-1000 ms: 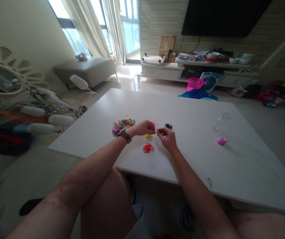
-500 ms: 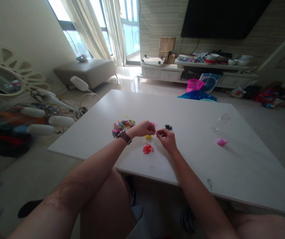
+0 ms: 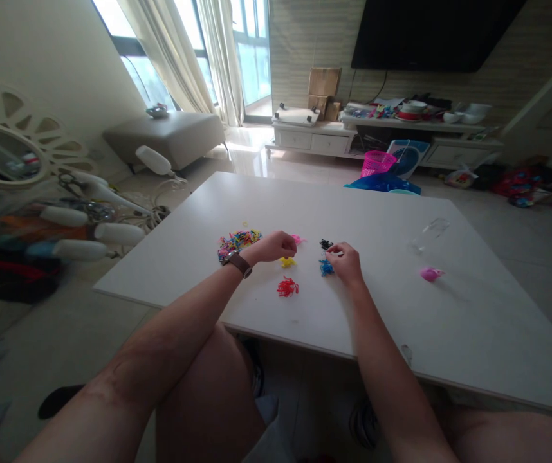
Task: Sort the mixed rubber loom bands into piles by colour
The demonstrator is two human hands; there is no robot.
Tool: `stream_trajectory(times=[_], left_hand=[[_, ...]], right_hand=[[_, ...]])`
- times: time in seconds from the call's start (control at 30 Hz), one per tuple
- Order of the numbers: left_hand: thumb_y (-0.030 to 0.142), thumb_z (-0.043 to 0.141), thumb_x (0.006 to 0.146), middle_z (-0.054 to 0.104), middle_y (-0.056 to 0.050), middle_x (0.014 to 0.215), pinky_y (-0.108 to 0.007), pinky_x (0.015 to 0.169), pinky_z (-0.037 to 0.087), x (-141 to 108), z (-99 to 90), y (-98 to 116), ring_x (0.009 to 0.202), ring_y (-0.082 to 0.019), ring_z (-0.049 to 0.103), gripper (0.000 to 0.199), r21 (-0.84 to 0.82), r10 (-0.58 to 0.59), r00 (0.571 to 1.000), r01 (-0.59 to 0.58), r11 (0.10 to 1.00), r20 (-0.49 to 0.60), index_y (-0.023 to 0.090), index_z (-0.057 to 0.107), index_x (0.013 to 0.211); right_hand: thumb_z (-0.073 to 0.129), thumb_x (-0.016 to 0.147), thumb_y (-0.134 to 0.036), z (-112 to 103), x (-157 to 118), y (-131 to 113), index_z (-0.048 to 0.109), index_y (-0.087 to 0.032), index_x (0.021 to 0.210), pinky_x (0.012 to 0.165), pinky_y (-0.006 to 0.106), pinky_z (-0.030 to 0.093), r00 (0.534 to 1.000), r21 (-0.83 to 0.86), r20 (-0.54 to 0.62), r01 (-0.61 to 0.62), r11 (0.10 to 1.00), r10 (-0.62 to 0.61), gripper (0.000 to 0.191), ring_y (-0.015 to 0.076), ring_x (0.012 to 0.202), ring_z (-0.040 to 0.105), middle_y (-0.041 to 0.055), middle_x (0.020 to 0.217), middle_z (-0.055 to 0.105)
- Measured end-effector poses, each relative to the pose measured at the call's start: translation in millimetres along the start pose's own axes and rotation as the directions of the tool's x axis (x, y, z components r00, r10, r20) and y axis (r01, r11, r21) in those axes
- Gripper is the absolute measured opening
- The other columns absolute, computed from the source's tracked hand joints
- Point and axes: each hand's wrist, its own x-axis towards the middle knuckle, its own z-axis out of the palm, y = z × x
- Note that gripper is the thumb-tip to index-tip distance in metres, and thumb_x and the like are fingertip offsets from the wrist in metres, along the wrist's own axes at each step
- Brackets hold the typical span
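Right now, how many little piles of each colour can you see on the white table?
Red pile: 1
Yellow pile: 1
Pink pile: 1, partly hidden
Black pile: 1
Blue pile: 1
Mixed-colour pile: 1
Total: 6 piles in view

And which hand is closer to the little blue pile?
Right. The right hand is at the upper right of the blue pile; the left hand is farther away, to its left.
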Motion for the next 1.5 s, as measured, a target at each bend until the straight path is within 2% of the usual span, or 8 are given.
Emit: stream_trajectory(times=[0.17,0.33,0.47,0.53,0.7,0.97,1.17,1.5], left_hand=[[0.021,0.067,0.074,0.075,-0.008,0.077,-0.024,0.061,0.046,-1,-2.6,-6,0.068,-0.016,0.065,0.017,0.028,-0.024,0.999,0.025,0.999,-0.023,0.011,0.076,0.085],[0.023,0.066,0.077,0.075,-0.009,0.078,-0.025,0.062,0.048,-4,-6.8,-7,0.071,-0.018,0.068,0.019,0.013,-0.064,0.997,0.064,0.998,-0.03,0.011,0.076,0.088],[0.022,0.066,0.076,0.074,-0.008,0.074,-0.024,0.062,0.048,-10,-23.0,-8,0.068,-0.016,0.067,0.017,0.02,-0.125,0.984,0.129,0.991,-0.13,0.011,0.076,0.085],[0.02,0.065,0.075,0.075,-0.008,0.075,-0.023,0.061,0.048,-15,-35.0,-12,0.066,-0.015,0.066,0.017,0.016,-0.192,0.95,0.202,0.979,-0.246,0.011,0.076,0.085],[0.023,0.066,0.074,0.073,-0.007,0.072,-0.023,0.059,0.045,-36,-59.8,-31,0.065,-0.015,0.063,0.02,-0.037,-0.346,0.785,0.383,0.923,-0.514,0.011,0.078,0.084],[0.019,0.075,0.061,0.07,-0.004,0.063,-0.023,0.055,0.043,-60,-70.6,-70,0.062,-0.016,0.06,0.021,0.04,-0.54,0.733,0.607,0.794,-0.413,0.012,0.081,0.08],[0.014,0.08,0.053,0.073,-0.004,0.07,-0.023,0.057,0.046,-61,-72.3,-83,0.067,-0.018,0.063,0.029,0.085,-0.586,0.748,0.636,0.767,-0.312,0.014,0.082,0.082],[0.015,0.08,0.056,0.075,-0.002,0.075,-0.024,0.065,0.049,-50,-63.1,-63,0.072,-0.019,0.065,0.028,0.32,-0.489,0.841,0.541,0.778,-0.233,0.017,0.084,0.084]], right_hand=[[0.063,0.065,-0.023,1,2,13,0.064,-0.023,0.064,0.078,0.038,0.051,0.993,-0.084,0.106,-0.049,0.995,0.058,0.002,0.0237,0.083,0.062,0.0046,0.082,0.068],[0.058,0.066,-0.024,0,2,14,0.061,-0.023,0.061,0.079,0.034,0.049,0.983,-0.187,0.153,-0.068,0.98,0.097,0.006,0.0206,0.079,0.059,0.0036,0.08,0.066],[0.056,0.067,-0.024,-2,1,11,0.061,-0.022,0.059,0.078,0.033,0.047,0.984,-0.236,0.154,-0.054,0.97,0.092,0.009,0.0202,0.076,0.058,0.0036,0.077,0.066],[0.056,0.068,-0.026,-3,1,9,0.061,-0.022,0.06,0.078,0.033,0.047,0.984,-0.232,0.141,-0.07,0.97,0.105,0.01,0.0204,0.076,0.059,0.0038,0.077,0.066],[0.057,0.071,-0.032,-2,1,6,0.061,-0.023,0.064,0.079,0.034,0.048,0.992,-0.2,0.088,-0.073,0.977,0.092,0.012,0.0212,0.077,0.06,0.0048,0.08,0.067],[0.057,0.074,-0.036,2,1,6,0.061,-0.023,0.065,0.082,0.036,0.047,0.996,-0.174,0.062,-0.05,0.984,0.061,0.016,0.0232,0.08,0.061,0.006,0.08,0.068],[0.056,0.074,-0.037,3,1,5,0.061,-0.023,0.065,0.082,0.035,0.048,0.996,-0.173,0.063,-0.044,0.984,0.056,0.017,0.0232,0.08,0.062,0.0058,0.08,0.068],[0.056,0.074,-0.039,2,0,2,0.062,-0.023,0.066,0.085,0.037,0.049,0.994,-0.158,0.078,-0.068,0.985,0.081,0.018,0.0237,0.081,0.063,0.0059,0.081,0.07]])
